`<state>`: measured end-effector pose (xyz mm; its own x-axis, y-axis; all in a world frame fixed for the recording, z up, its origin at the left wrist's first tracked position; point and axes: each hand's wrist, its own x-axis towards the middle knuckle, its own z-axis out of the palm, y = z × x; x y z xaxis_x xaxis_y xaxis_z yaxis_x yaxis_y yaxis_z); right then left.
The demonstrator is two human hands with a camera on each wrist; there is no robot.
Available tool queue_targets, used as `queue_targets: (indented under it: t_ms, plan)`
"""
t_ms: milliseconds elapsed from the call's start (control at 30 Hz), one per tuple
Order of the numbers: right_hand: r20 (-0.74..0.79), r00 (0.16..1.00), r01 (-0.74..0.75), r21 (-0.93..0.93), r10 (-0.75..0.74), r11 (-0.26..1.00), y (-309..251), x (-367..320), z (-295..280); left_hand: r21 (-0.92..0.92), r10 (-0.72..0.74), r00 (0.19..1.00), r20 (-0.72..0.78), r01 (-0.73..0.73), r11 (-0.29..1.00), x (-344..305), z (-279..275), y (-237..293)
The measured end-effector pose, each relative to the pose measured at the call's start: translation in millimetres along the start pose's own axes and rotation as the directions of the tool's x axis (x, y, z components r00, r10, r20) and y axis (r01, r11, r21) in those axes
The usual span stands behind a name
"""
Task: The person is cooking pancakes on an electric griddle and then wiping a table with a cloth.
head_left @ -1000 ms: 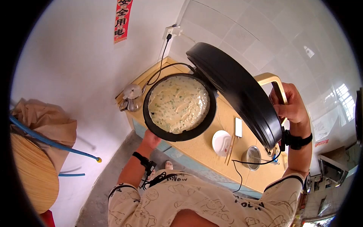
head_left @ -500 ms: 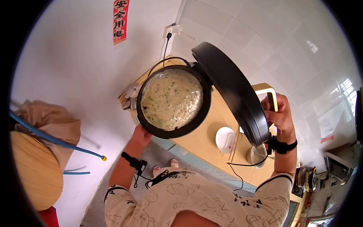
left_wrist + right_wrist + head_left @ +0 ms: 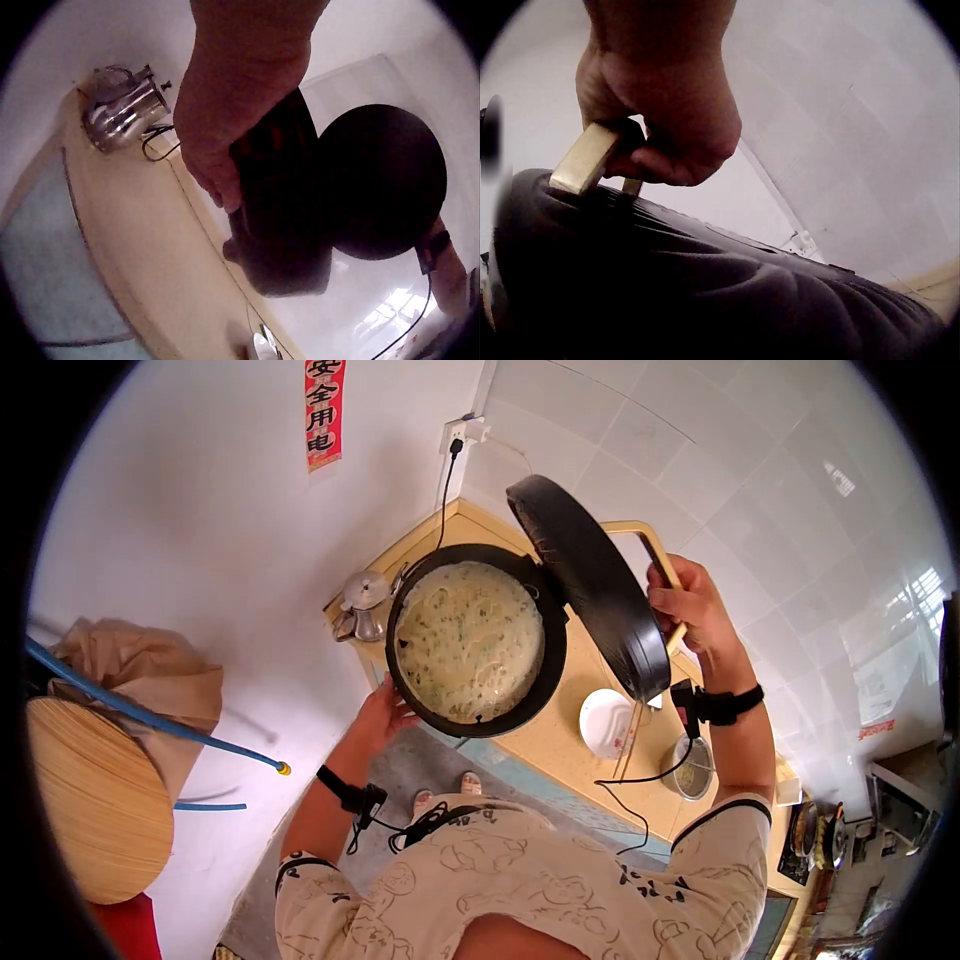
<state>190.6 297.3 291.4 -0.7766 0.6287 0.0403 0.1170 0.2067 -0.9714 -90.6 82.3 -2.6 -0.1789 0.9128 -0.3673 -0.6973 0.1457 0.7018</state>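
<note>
A black electric baking pan point(image 3: 553, 675) stands with its lid up, a round of pale batter with green bits point(image 3: 468, 640) spread inside. My left hand point(image 3: 384, 718) grips the near-left side of the base, fingers at its edge. In the left wrist view, the same hand point(image 3: 232, 127) holds the dark base, which appears raised and tilted above the counter. My right hand point(image 3: 692, 605) holds the gold lid handle point(image 3: 650, 545), keeping the black lid point(image 3: 585, 585) steeply upright. The right wrist view shows those fingers curled round the gold bar point(image 3: 585, 161).
On the wooden counter point(image 3: 545, 745) are a metal pot point(image 3: 366, 605) at the left, a white bowl point(image 3: 604, 722), chopsticks point(image 3: 630, 742) and a metal cup point(image 3: 690, 770). A cord runs to the wall socket point(image 3: 458, 435). A blue hose point(image 3: 150, 705) juts in from the left.
The right hand and lid have moved left, towards the base. The base shifted left and then back right, and the left hand has kept its hold.
</note>
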Motion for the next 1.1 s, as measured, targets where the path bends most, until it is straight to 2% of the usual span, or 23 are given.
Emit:
queue_targets:
  t_ms: [33,100,233,300,333,433,467,500,533,733,800,967,1033,1100]
  plan:
    - [0.008,1.0,-0.014,0.008,0.014,1.0,1.0,10.5,2.4,-0.003,-0.002,1.0,0.003,0.002,1.0,1.1,-2.3,1.8]
    - [-0.005,0.995,-0.099,-0.01,0.099,0.995,4.1,29.5,7.1,0.015,-0.096,0.995,-0.006,0.096,0.995,2.9,-5.7,3.5]
    - [0.01,0.991,-0.136,-0.069,0.137,0.988,27.2,63.8,22.2,0.018,-0.102,0.994,0.035,0.102,0.995,8.9,-7.4,-5.4]
    - [0.021,0.987,-0.154,-0.094,0.156,0.984,33.9,79.8,35.3,-0.1,-0.149,0.989,0.01,0.15,0.984,25.3,-18.8,-20.1]
    - [0.015,0.987,-0.157,-0.135,0.161,0.978,39.7,88.4,42.3,-0.102,-0.153,0.988,0.01,0.153,0.983,31.7,-22.2,-24.9]
    - [0.001,0.983,-0.181,-0.199,0.185,0.963,68.7,108.6,55.2,-0.208,-0.225,0.971,0.08,0.237,0.949,49.9,-23.1,-40.3]
    - [0.019,0.976,-0.209,-0.209,0.217,0.955,74.0,112.1,62.7,-0.26,-0.262,0.964,0.046,0.265,0.928,54.8,-20.9,-45.4]
    - [0.036,0.968,-0.236,-0.22,0.25,0.947,78.2,114.8,68.4,-0.313,-0.301,0.954,0.014,0.29,0.905,58.4,-20.2,-49.1]
    - [0.077,0.967,-0.227,-0.175,0.244,0.958,88.3,118.1,71.3,-0.312,-0.304,0.952,0.016,0.294,0.904,64.2,-24.2,-56.0]
    - [0.108,0.938,-0.305,-0.202,0.331,0.931,132.1,114.9,87.1,-0.321,-0.362,0.932,0.0,0.343,0.883,94.9,-44.1,-85.6]
    - [0.098,0.925,-0.338,-0.234,0.368,0.912,139.5,108.9,93.4,-0.289,-0.327,0.942,0.07,0.333,0.898,98.0,-49.1,-88.9]
    - [0.151,0.925,-0.304,-0.252,0.348,0.918,167.5,97.6,114.8,-0.285,-0.388,0.922,0.002,0.372,0.883,105.4,-41.1,-87.0]
    - [0.149,0.935,-0.229,-0.436,0.321,0.87,182.8,87.7,126.8,-0.274,-0.416,0.909,-0.027,0.393,0.878,108.0,-39.7,-86.7]
    - [0.145,0.926,-0.216,-0.554,0.349,0.804,184.6,78.1,142.9,-0.324,-0.467,0.884,0.03,0.451,0.832,116.4,-46.3,-97.3]
